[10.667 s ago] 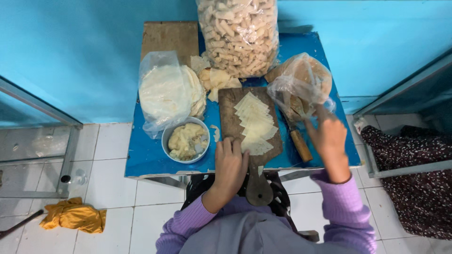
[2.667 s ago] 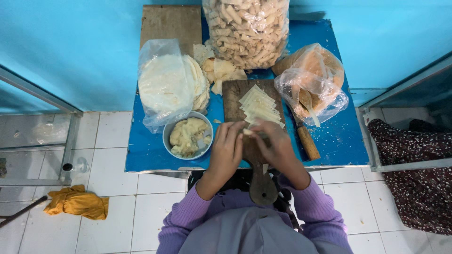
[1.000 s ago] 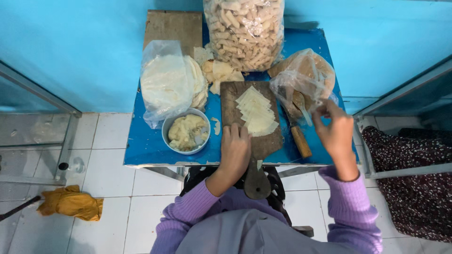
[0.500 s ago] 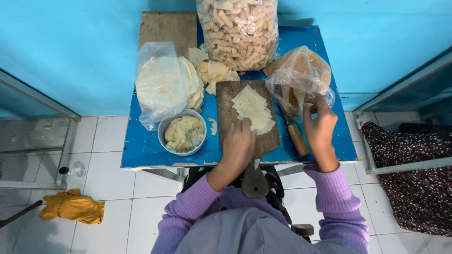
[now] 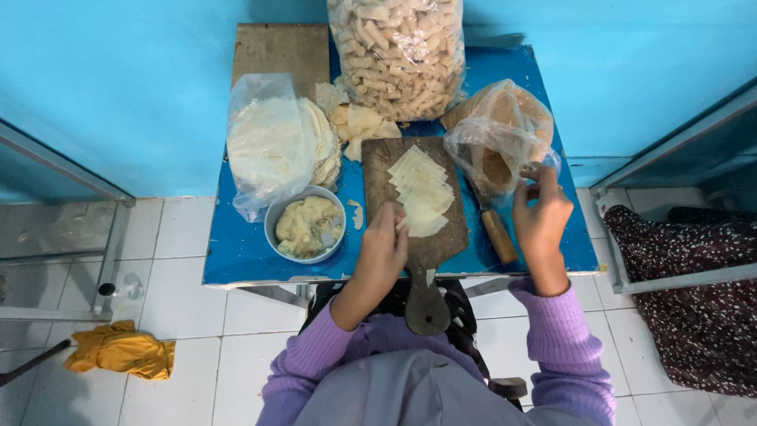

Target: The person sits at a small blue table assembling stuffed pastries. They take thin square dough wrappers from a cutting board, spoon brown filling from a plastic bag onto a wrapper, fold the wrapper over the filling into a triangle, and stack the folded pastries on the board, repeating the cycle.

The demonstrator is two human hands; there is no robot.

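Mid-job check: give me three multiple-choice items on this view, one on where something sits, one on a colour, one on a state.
1. Where is the metal bowl of filling?
A. left of the wooden board
B. on the floor
C. on top of the big bag

2. What colour is the table top?
A. red
B. blue
C. white

3. What is the left hand doing?
A. resting in the lap
B. holding a knife
C. touching the stacked dough sheets

Answers: 1 A, it stands beside the board's left edge. 2 B, bare patches show blue. 3 C, its fingertips meet the lowest sheet.
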